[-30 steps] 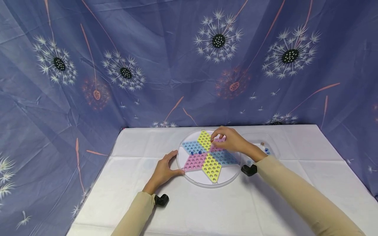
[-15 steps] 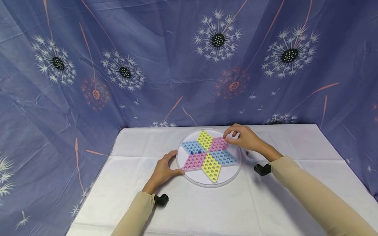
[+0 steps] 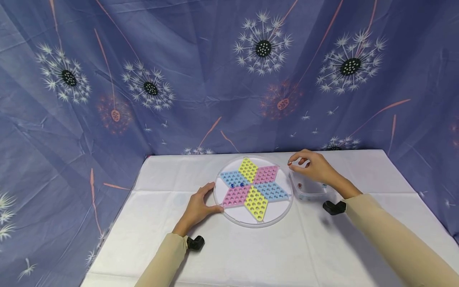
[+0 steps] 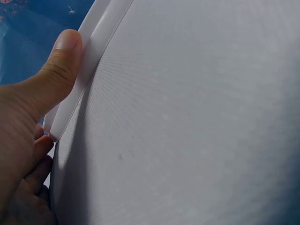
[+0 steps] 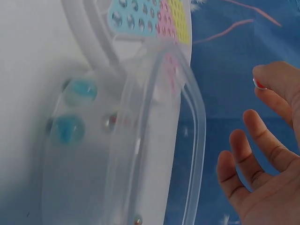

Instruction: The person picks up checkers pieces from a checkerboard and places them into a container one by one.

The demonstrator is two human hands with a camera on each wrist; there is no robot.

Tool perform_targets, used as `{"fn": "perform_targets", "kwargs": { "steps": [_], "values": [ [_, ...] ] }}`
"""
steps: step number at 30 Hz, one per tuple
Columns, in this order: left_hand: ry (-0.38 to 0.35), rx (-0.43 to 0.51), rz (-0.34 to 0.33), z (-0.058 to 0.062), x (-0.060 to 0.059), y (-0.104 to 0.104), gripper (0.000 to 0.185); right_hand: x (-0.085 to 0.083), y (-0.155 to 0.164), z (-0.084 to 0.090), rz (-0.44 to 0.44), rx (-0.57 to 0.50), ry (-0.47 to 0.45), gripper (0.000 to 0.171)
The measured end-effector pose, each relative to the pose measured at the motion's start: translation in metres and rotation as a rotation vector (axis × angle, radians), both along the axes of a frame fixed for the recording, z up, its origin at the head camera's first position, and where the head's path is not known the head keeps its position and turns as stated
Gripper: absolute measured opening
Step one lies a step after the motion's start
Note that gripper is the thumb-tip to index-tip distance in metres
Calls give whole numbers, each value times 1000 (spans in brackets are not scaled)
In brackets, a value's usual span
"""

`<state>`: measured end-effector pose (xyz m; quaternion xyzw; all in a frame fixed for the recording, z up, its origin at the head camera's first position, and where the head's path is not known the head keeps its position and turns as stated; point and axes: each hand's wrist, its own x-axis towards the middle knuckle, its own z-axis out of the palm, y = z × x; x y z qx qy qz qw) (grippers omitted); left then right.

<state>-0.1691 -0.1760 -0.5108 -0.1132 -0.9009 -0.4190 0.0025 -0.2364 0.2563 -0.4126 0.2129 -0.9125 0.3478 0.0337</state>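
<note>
A round white Chinese checkers board (image 3: pixel 234 217) with a pink, yellow and blue star lies on the table. Two blue marbles (image 3: pixel 242 185) sit in its holes left of the centre. My left hand (image 3: pixel 197 205) rests against the board's left rim, thumb and fingers spread; in the left wrist view the thumb (image 4: pixel 63 61) lies along that rim. Between thumb and forefinger my right hand (image 3: pixel 313 167) pinches a small red-and-clear marble (image 5: pixel 258 84), above the left side of a clear plastic box (image 3: pixel 312 196). Its other fingers (image 5: pixel 267 136) are spread.
Several loose marbles lie in the clear box, among them a light blue one (image 5: pixel 70 129) and a reddish one (image 3: pixel 299 185). The box stands close to the board's right side. A blue dandelion-print curtain (image 3: pixel 201 79) hangs behind the white-covered table (image 3: pixel 258 255).
My right hand has moved right, from over the board's pink corner to over the clear box, with the red marble still pinched. My left hand and the two blue marbles stay put.
</note>
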Motion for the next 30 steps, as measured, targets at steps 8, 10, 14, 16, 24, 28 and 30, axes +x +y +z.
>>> {"fn": "perform_targets", "kwargs": {
  "steps": [8,10,14,16,24,28,30],
  "values": [
    [3,-2,1,0,-1,0,103,2,21,-7,-54,37,28,17],
    [5,0,0,0,-1,-1,103,1,24,-9,-59,37,44,16],
    [6,3,-3,-1,-1,-1,103,2,29,-13,-58,25,69,15],
    [3,4,-2,-1,-1,-1,103,2,31,-14,-57,20,67,14],
    [1,3,-3,0,0,0,103,2,32,-20,-70,9,36,12],
    [-2,3,-3,0,0,0,103,2,31,-23,-72,10,0,12],
    [-3,2,-3,-1,0,0,104,2,30,-24,-70,13,-21,12]
  ]
}}
